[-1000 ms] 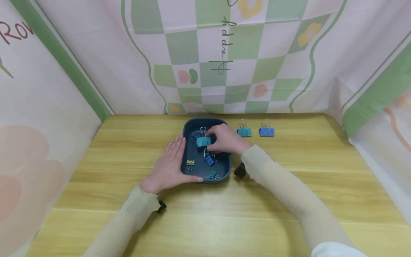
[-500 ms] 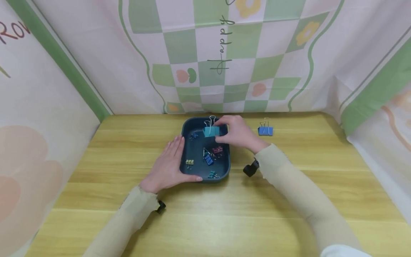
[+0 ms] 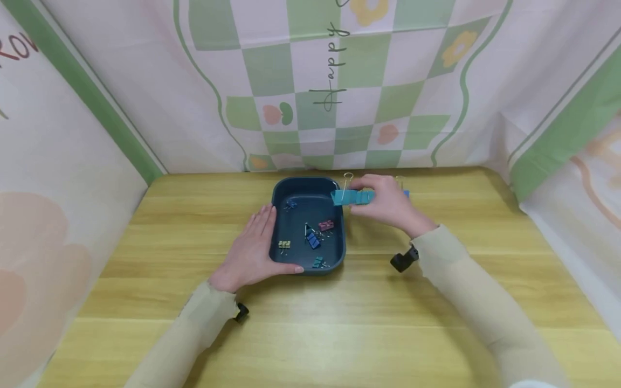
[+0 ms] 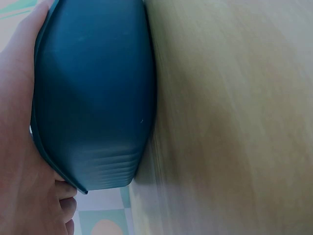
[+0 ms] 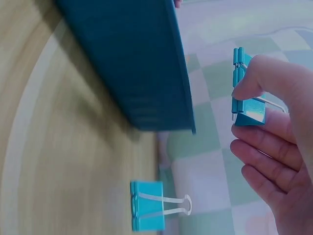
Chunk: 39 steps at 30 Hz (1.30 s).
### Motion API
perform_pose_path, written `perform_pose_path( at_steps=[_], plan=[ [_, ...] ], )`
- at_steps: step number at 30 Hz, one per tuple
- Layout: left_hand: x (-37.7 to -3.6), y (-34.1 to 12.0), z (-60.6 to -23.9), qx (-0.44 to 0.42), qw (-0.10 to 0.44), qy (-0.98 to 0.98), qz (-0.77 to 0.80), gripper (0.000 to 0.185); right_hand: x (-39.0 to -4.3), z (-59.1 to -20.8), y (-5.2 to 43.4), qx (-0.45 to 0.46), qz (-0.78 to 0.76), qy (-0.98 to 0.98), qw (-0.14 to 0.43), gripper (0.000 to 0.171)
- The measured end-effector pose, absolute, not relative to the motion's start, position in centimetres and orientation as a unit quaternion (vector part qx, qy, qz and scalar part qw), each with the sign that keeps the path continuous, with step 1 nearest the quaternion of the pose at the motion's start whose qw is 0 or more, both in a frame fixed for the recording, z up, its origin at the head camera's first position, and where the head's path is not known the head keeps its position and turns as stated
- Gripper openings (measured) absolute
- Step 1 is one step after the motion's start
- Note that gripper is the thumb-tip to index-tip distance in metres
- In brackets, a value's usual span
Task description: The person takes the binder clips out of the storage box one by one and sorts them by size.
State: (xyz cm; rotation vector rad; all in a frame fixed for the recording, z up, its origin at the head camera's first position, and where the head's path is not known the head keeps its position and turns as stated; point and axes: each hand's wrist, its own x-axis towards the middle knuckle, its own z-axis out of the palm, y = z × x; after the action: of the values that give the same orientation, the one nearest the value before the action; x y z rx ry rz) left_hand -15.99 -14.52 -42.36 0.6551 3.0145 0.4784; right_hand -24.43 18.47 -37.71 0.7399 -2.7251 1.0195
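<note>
My right hand [image 3: 383, 199] pinches a large teal binder clip [image 5: 249, 100] between thumb and forefinger, its other fingers loosely bent. In the head view this held binder clip [image 3: 341, 198] overlaps the tray's right rim. Another teal binder clip [image 5: 148, 205] stands on the table, mostly behind my right hand in the head view. Fingers stretched, my left hand [image 3: 249, 253] rests along the left rim of the dark blue tray [image 3: 310, 183], thumb on its near edge. Inside lie small binder clips: blue [image 3: 290, 205], pink [image 3: 326, 225], yellow [image 3: 284, 244], teal [image 3: 318, 262], and a bigger blue one [image 3: 313, 240].
A large blue binder clip [image 3: 406, 193] stands to the right of my right hand, partly hidden by it. The wooden table [image 3: 320, 334] runs back to a printed checkered curtain [image 3: 359, 108]. Curtains also hang on both sides.
My right hand has carried the large teal binder clip from over the tray's middle rightward to its right rim. My left hand keeps its place on the tray.
</note>
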Motion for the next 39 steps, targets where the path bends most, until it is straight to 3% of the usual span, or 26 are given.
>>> perform_pose_path(
  at_steps=[19,39],
  plan=[
    [-15.8,-14.5,-42.3,0.214,0.007,0.965,0.153,0.144,-21.5,-38.2,27.1,0.141,0.372,-0.912,0.104,0.039],
    [-15.9,-14.5,-42.5,0.215,0.005,0.964,0.156,0.144,-20.9,-41.5,34.4,0.062,0.351,-0.933,0.045,0.043]
  ],
)
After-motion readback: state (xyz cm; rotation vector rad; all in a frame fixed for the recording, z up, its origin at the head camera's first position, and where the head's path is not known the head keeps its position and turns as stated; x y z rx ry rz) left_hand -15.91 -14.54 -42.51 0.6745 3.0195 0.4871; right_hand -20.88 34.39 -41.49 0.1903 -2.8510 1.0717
